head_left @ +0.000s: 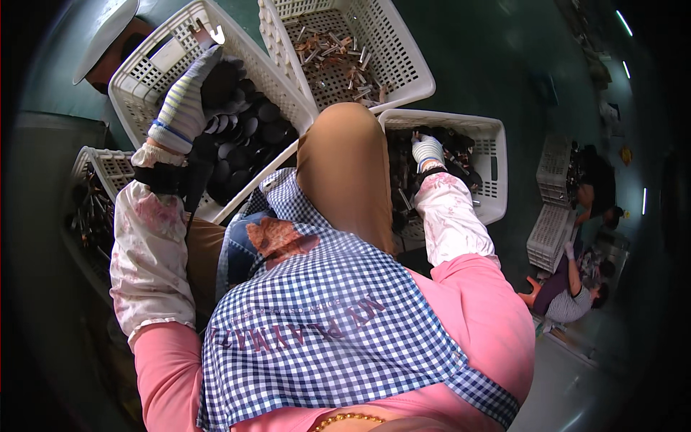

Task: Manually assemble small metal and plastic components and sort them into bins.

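Head view. Landmark: the white perforated plastic basket [144, 81] containing flat, round, black discs [235, 155]. Left hand [188, 99], in a striped knit glove [176, 121], is over it; right hand [427, 150], likewise gloved, is among dark, irregular parts [461, 147] in a white basket right of the landmark. Neither hand's finger grip can be told. Discs appear light, stiff, possibly slippery; rim hold advisable. Green floor [482, 65]; two people [568, 306] far right of the landmark.
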### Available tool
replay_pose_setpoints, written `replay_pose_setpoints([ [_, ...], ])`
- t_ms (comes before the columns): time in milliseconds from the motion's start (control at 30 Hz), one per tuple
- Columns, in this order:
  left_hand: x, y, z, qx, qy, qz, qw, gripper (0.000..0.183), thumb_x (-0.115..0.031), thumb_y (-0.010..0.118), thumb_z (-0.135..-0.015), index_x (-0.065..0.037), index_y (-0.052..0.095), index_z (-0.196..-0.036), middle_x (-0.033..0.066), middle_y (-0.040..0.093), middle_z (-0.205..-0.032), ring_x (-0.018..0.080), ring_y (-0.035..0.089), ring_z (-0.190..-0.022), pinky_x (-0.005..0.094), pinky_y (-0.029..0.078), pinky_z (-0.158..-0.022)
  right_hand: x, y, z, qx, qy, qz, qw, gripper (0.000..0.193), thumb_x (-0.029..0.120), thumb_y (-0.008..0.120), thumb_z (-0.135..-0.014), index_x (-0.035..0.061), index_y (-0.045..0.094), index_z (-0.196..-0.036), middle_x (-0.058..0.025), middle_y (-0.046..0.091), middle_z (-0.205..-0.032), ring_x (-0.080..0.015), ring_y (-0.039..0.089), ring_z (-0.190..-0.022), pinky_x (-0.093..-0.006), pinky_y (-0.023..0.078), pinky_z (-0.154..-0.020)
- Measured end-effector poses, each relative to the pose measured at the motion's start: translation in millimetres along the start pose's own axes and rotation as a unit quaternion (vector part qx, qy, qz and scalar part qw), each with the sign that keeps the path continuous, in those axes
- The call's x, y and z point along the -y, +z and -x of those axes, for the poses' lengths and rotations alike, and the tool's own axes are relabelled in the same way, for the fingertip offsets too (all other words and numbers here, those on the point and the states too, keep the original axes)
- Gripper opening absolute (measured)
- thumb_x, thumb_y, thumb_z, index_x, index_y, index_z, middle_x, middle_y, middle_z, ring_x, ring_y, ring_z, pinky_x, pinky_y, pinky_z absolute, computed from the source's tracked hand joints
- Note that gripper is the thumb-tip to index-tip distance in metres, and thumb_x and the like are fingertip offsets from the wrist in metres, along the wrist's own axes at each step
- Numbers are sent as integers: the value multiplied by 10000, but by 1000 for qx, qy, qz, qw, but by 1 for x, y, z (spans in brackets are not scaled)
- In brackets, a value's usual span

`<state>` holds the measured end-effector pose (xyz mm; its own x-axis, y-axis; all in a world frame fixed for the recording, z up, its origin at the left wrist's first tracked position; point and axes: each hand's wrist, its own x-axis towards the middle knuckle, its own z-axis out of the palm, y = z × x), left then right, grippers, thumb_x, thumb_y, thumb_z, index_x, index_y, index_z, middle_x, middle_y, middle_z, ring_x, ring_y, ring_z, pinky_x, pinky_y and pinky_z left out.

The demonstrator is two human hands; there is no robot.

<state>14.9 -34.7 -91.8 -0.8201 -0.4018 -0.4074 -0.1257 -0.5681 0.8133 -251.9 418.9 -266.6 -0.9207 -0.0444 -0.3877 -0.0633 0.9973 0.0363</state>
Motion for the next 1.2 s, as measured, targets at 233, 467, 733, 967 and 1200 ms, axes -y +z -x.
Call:
replay_pose_setpoints([
  [233,-7,15,17,132,23,57,989,463,-470,612,-940,-40,649,-1108,103,701,-961,195,661,-682,288,532,-564,9,-55,13,-60,-58,67,994,576,531,383,-959,71,712,-1068,-243,656,-1118,-405,620,-1083,-505,473,-947],
  [467,-9,31,29,242,65,-92,964,384,-393,633,-928,-69,631,-1135,28,643,-818,106,639,-687,206,480,-556,162,-155,96,-9,-345,-507,790,405,353,651,-958,-8,684,-1138,-38,719,-907,-101,646,-855,-258,511,-783],
  [733,1,36,32,289,46,-218,931,319,-201,745,-877,-64,649,-1148,7,642,-923,73,599,-793,231,519,-704,276,-187,185,317,-458,-432,710,380,250,651,-965,24,576,-1261,-51,667,-1021,-101,637,-917,-242,529,-777],
  [967,-14,24,32,160,59,91,981,460,-457,626,-929,-51,652,-1142,80,692,-994,191,678,-817,300,560,-716,269,-210,196,322,-425,-641,552,505,495,453,-1014,26,575,-1157,-201,660,-1169,-249,696,-988,-361,576,-904],
  [1200,-21,12,24,81,117,168,975,529,-494,629,-913,-4,644,-1112,133,693,-978,243,682,-754,365,589,-693,261,-198,220,303,-450,-486,685,627,632,529,-919,24,680,-929,-70,705,-886,-132,661,-742,-237,513,-674],
])
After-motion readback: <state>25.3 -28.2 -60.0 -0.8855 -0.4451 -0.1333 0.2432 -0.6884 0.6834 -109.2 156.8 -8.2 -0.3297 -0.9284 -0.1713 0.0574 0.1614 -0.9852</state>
